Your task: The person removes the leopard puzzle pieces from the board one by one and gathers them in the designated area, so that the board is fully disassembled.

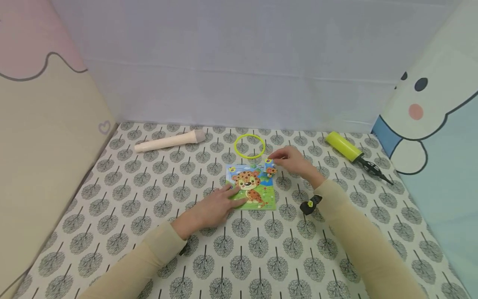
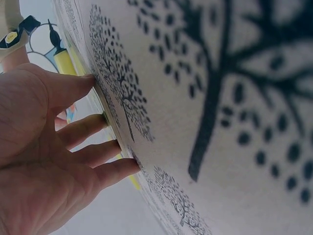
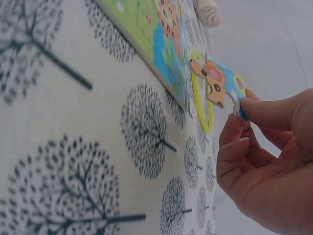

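A jigsaw puzzle board (image 1: 263,194) with a spotted cub on green grass lies on the patterned cloth in front of me. My left hand (image 1: 214,207) rests on its left side, fingers spread and fairly straight, as the left wrist view also shows. Between thumb and fingertips, my right hand (image 1: 293,161) pinches a puzzle piece (image 3: 222,81) with blue sky and an orange ear and eye. That piece is raised and tilted over the board's upper right corner in the head view. In the right wrist view, the board's edge (image 3: 142,61) lies beyond the piece.
Just behind the board lies a thin yellow ring (image 1: 249,157). A pale stick with a grey end (image 1: 164,143) is at the back left. At the back right lies a yellow-green hand pump (image 1: 343,146) with a black end. Fabric walls (image 1: 239,95) enclose the back and sides.
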The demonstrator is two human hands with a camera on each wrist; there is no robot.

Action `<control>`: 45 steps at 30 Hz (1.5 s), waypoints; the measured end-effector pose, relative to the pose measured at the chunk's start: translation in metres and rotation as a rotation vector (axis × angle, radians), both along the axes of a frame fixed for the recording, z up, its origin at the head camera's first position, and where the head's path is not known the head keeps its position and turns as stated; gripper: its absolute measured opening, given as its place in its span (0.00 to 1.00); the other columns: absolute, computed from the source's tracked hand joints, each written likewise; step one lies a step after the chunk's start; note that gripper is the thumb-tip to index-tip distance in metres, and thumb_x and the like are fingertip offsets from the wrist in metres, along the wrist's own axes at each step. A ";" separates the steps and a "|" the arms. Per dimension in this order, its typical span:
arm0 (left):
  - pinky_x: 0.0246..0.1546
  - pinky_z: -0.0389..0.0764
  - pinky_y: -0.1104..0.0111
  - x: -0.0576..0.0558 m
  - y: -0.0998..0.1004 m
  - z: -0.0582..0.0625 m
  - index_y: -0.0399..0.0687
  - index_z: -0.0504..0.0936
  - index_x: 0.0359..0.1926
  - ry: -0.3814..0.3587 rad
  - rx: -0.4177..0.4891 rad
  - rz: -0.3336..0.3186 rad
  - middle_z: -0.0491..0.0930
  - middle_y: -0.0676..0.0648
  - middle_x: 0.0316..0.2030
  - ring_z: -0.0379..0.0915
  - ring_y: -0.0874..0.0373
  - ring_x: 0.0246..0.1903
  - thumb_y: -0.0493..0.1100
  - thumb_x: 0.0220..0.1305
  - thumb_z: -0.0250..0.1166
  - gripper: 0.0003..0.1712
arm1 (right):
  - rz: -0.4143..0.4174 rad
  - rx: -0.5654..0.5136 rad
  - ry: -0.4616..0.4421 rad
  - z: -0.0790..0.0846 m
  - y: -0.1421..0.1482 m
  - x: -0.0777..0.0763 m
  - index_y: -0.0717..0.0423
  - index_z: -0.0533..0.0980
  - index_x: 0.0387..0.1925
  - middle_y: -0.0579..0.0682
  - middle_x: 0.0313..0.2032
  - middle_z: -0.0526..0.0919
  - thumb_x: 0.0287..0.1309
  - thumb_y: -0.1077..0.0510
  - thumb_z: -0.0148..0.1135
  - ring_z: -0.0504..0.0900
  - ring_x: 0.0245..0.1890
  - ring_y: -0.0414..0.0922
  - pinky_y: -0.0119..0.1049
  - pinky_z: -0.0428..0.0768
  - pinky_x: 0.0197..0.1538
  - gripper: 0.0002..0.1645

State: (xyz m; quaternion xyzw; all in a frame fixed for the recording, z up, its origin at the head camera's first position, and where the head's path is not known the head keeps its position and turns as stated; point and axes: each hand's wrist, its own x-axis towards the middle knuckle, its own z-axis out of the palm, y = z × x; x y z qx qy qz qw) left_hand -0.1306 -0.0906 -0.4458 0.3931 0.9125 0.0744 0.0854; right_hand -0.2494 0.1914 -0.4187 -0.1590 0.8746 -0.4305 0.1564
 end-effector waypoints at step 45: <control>0.57 0.62 0.38 0.003 -0.003 0.002 0.65 0.67 0.68 0.010 0.012 0.023 0.57 0.44 0.70 0.51 0.39 0.67 0.45 0.71 0.53 0.26 | -0.017 0.244 0.184 -0.019 -0.001 0.000 0.61 0.81 0.46 0.54 0.40 0.83 0.64 0.60 0.60 0.80 0.39 0.48 0.44 0.79 0.43 0.12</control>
